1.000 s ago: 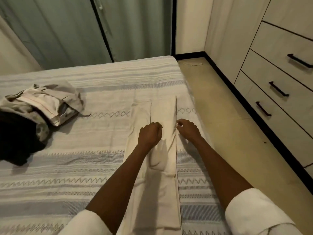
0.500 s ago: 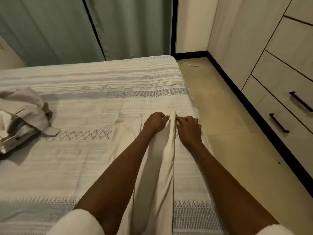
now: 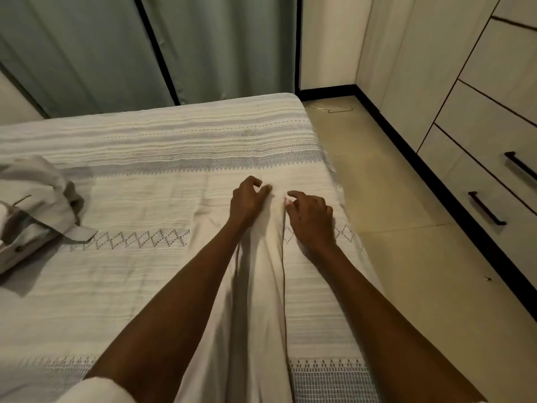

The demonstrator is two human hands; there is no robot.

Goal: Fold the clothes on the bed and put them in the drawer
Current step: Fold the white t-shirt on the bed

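Striped bed, both hands with curled fingers pinching cream garment.

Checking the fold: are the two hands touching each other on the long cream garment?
Apart. The head view shows cream garment between the left hand and right hand fingertips.
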